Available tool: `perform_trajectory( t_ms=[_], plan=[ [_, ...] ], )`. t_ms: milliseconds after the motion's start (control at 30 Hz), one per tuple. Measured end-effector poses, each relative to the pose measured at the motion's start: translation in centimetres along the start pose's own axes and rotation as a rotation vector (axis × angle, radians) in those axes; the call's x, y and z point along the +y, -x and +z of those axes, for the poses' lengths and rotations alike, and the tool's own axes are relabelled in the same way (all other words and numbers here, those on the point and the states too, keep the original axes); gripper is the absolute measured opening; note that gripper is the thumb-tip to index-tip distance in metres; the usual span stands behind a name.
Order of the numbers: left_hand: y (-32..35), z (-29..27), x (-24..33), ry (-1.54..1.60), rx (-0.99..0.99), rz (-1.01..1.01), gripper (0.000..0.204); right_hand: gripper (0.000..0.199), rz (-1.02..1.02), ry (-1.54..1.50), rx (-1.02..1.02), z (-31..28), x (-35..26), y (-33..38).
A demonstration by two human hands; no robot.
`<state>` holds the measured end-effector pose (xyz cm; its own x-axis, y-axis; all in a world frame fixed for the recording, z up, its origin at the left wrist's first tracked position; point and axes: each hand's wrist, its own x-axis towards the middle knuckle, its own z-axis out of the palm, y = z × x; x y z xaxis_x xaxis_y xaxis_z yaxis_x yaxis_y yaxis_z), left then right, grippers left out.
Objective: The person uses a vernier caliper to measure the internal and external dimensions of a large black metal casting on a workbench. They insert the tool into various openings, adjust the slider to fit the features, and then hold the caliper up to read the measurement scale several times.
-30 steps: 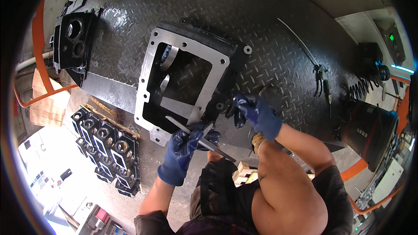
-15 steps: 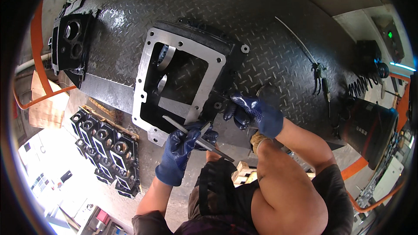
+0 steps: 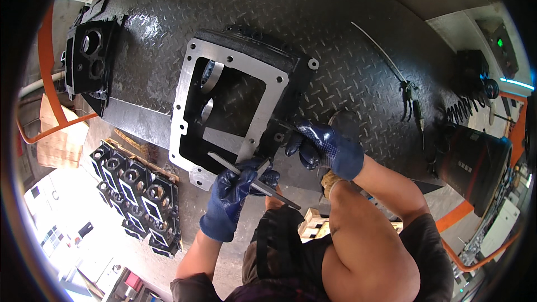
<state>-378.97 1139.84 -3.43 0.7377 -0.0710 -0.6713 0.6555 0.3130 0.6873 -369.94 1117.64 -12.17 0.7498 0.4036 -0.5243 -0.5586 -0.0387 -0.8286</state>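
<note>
Black metal housing [image 3: 254,67] lies on the tread-plate desk [image 3: 347,78], at its near edge, its machined flange [image 3: 176,145] facing up. Left hand [image 3: 225,193], in a blue coated glove, is at the housing's near side; its grip is clamped on a long flat metal bar [image 3: 277,194], held slantwise, one end over the flange's near edge. A shorter bar [image 3: 263,168] crosses it at the fingers. Right hand [image 3: 330,145], likewise gloved, is just beside the housing's right near corner, fingers curled; whether its grip is clamped on anything cannot be determined. Air blow gun [image 3: 413,96] rests on the desk to the right. A second housing [image 3: 81,80] stands at the far left.
</note>
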Motion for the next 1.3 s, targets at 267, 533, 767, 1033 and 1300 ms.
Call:
perform_trajectory(
  t_ms=[267, 533, 767, 1033, 1300],
  plan=[
    [0.1, 0.2, -0.2, -0.077, 0.026, 0.066, 0.027, 0.033, -0.825, 1.166, 0.280, -0.1, -1.2, 0.7],
    [-0.1, -0.3, -0.6, -0.031, 0.007, 0.055, 0.028, 0.028, 0.348, -0.486, -0.428, -1.4, -1.3, 0.0],
    [0.2, 0.6, 0.3, -0.032, 0.019, 0.071, 0.027, 0.026, -0.365, 0.448, 0.054, -0.3, 1.5, 0.2],
    [0.0, 0.5, 0.2, -0.040, -0.006, 0.097, 0.028, 0.024, -0.218, -0.018, 0.043, -0.8, 3.0, -0.2],
    [0.0, 0.3, 0.2, -0.079, 0.012, 0.063, 0.030, 0.030, -0.850, 1.266, 0.221, -0.8, -1.0, 0.3]
  ],
)
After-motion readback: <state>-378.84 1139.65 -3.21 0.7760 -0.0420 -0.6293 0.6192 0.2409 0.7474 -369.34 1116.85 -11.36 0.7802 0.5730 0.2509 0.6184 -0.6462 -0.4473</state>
